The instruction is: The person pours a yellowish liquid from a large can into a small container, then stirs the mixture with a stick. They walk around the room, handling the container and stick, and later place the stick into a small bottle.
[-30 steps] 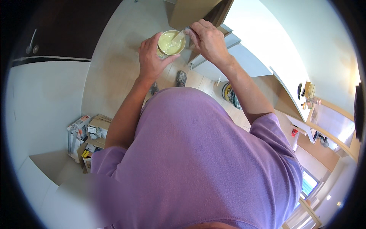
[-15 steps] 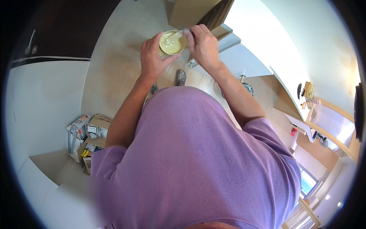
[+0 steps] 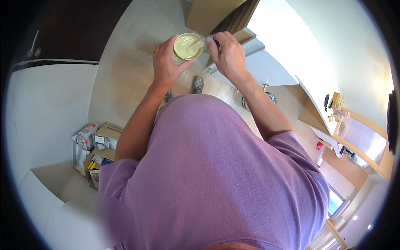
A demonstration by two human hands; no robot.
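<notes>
My left hand point(image 3: 166, 62) is wrapped round a small round tub point(image 3: 179, 57) of pale yellow-green, creamy substance point(image 3: 185, 43), held upright at the top middle of the view. My right hand point(image 3: 228, 56) pinches the handle end of a pale flat spatula point(image 3: 195, 46), whose blade dips into the substance; its exact shape is partly hidden. My feet in grey shoes point(image 3: 198, 84) stand on the light floor below the tub.
A dark door point(image 3: 58, 29) is at upper left. Cardboard boxes point(image 3: 109, 129) with tools sit by the left wall. White and wooden cabinetry point(image 3: 287, 37) runs along the right, with small items point(image 3: 337, 101) on it. A bucket point(image 3: 271, 97) stands partly hidden behind my right arm.
My right hand has moved down, shifting the spatula within the substance. My left hand and the tub have barely moved.
</notes>
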